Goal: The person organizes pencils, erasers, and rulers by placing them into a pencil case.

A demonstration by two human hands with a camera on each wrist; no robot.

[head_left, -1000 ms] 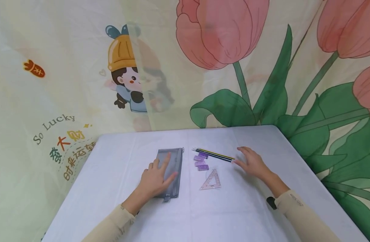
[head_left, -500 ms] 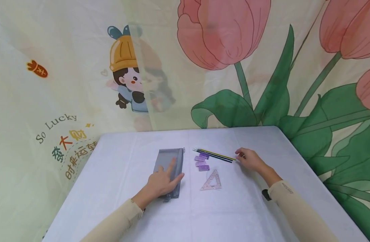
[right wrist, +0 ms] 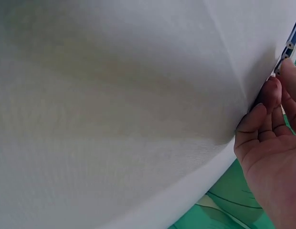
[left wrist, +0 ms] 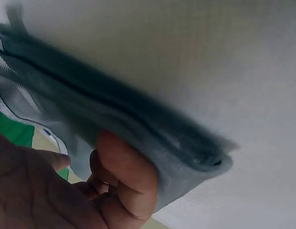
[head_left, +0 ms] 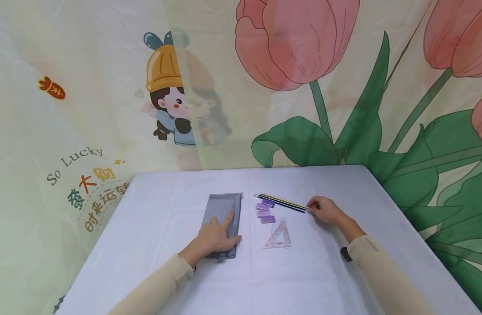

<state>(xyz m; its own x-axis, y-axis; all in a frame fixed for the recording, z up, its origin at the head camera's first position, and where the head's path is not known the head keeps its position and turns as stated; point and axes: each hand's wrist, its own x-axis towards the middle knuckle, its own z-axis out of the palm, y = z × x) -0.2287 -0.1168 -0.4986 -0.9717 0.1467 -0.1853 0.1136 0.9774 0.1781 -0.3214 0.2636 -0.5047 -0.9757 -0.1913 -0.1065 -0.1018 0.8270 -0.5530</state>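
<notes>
A grey mesh zip pouch [head_left: 219, 204] lies flat left of the table's middle. On it rests my left hand [head_left: 216, 238], index finger extended along the mesh and thumb at the right edge. The left wrist view shows fingertips against the pouch [left wrist: 181, 157]; some fingers there are bent. Several striped pencils [head_left: 282, 203] lie side by side to the right. My right hand [head_left: 323, 209] pinches the near end of one pencil between thumb and index finger. In the right wrist view the pencil ends [right wrist: 290, 45] show beside the thumb.
Several small purple blocks, perhaps erasers [head_left: 264, 213], lie just below the pencils. A clear triangular ruler [head_left: 279, 236] lies nearer the front. All are on a white-covered table [head_left: 288, 284]. A printed curtain [head_left: 221, 87] hangs behind.
My right hand has closed its fingers on a pencil's end. My left hand has shifted slightly right on the pouch. Pencils, purple blocks and ruler keep their arrangement.
</notes>
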